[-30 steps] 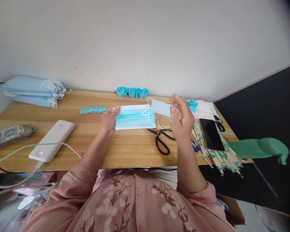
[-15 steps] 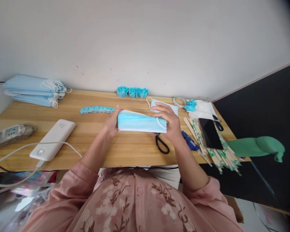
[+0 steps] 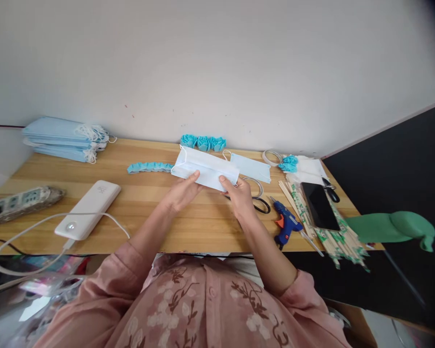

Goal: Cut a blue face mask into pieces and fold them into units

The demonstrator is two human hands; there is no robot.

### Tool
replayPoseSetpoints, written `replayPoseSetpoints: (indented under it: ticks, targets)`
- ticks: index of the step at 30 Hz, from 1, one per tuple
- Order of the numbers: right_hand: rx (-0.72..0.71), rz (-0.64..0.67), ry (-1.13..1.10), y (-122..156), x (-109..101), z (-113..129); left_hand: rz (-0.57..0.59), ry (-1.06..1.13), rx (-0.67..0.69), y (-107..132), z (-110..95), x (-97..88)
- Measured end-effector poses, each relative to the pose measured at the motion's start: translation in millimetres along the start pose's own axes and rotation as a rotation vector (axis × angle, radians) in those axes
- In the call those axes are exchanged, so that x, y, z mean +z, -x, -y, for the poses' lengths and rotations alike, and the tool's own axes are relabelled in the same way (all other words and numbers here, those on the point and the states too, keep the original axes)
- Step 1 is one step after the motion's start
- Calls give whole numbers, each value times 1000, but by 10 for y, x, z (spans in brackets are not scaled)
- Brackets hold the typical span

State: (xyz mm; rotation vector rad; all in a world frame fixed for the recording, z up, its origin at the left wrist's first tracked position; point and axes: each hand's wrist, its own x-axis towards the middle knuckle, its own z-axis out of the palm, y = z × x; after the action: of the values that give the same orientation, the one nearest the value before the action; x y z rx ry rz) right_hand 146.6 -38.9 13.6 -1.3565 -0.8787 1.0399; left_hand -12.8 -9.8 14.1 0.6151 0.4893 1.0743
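A pale blue face mask, its pleats opened a little and a white ear loop at its left end, is held over the middle of the table. My left hand grips its lower edge near the left, thumb on top and fingers beneath. At the right end my right hand pinches it the same way. Scissors with black handles lie partly hidden by my right hand. Behind the held mask lies a second flat mask. A pleated blue strip rests to the left.
Three blue folded flowers stand by the wall. A stack of masks, a white power bank and a power strip are left. Rightward lie a blue glue gun, a tape roll, wrapped chopsticks and a phone.
The mask has turned from its bright blue side to its pale side and tilts down to the right. My right hand has moved from its upper right end to the lower edge.
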Motion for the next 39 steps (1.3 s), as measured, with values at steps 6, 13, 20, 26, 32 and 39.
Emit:
replayPoseSetpoints:
  ticks: [6,13,20,26,32,39]
  targets:
    - [-64,62,62,20,0,-54,-365,144,64,-120,-78,-88]
    - [-407,-186,438,44,-513,130,-386,72,56,-70,-125,-78]
    - [-943,291,983,151,-405,602,-62,-371,-183,51,-3,-143]
    - [-882,454,1099,74,-231,470,94,-536,-290,88,-83,-126]
    - [-349,329,477,-55,-310,382,125,-620,-365,96,-93,-90]
    - [135,230,-20,-213,-583,308,151,-587,-495,129,-104,-81]
